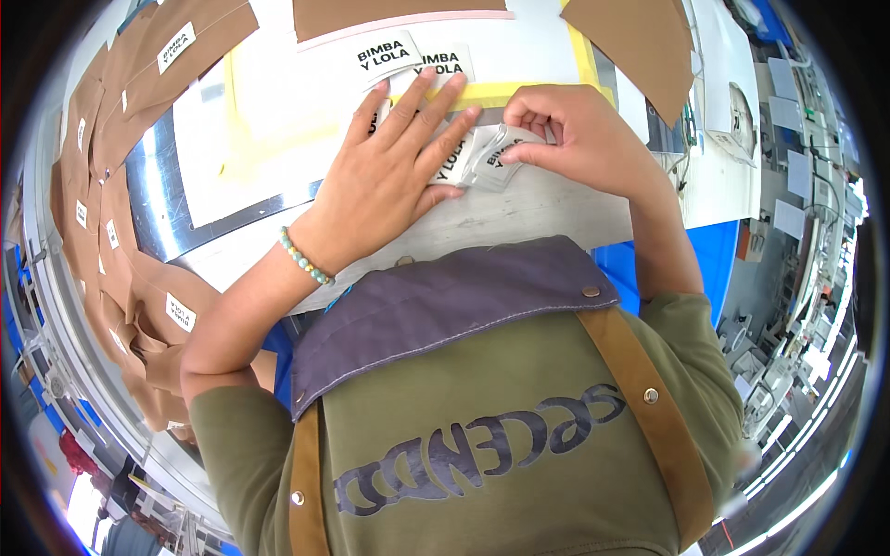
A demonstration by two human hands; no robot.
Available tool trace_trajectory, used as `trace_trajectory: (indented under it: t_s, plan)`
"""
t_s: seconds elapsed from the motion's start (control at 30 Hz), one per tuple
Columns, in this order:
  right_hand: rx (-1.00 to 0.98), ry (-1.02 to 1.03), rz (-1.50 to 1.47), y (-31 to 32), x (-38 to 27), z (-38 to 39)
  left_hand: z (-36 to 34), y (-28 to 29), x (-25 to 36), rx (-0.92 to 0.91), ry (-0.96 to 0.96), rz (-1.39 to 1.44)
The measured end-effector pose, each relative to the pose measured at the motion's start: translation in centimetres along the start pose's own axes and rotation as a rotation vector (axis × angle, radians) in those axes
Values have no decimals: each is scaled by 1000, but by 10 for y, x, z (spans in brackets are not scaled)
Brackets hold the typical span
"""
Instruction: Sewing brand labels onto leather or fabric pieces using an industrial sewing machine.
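Under it all, a pale table [565, 218]. To the left, brown pieces [139, 102], cut off at the round rim. Ahead, a white sheet [287, 120] with yellow strips [491, 91], maybe to hold it flat. Next, the left hand [380, 181], lying flat with fingers spread, pinching nothing. Beside it, the right hand [589, 134], with fingers curled, seeming to pinch. Last, the white labels [385, 56]: some under and just past the left fingers, perhaps pressed to stop sliding. Between right thumb and finger, a top label [501, 159], maybe held by the edge to part from the pile. Cannot count those underneath. Hard to see the right fingertips.
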State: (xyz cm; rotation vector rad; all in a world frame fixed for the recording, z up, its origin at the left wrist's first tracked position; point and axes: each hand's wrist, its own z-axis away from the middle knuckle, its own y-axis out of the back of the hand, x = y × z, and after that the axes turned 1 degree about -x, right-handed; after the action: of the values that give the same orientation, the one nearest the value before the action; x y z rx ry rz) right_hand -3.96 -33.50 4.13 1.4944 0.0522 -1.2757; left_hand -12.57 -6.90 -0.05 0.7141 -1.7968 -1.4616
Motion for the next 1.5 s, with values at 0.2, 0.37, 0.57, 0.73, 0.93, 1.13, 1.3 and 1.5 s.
trace_trajectory:
  t_s: [0.2,0.37,0.57,0.73,0.93,1.13,1.3,1.5]
  plan:
    - [212,-85,-232,0,15,-26,-11,6,-27,62,42,-10]
    - [218,-215,-146,16,5,-41,-13,12,-54,134,42,-2]
    - [337,145,427,39,14,-37,8,26,-37,259,69,70]
    - [171,481,540,-1,-7,-41,15,1,-19,284,106,123]
    - [163,440,568,-41,3,-47,10,1,-21,157,115,32]
    - [290,340,532,-47,-4,-52,11,15,-36,175,150,32]
    - [379,422,492,-23,-15,-71,19,25,-52,226,175,93]
    - [486,553,410,-8,-18,-121,25,3,-63,305,340,131]
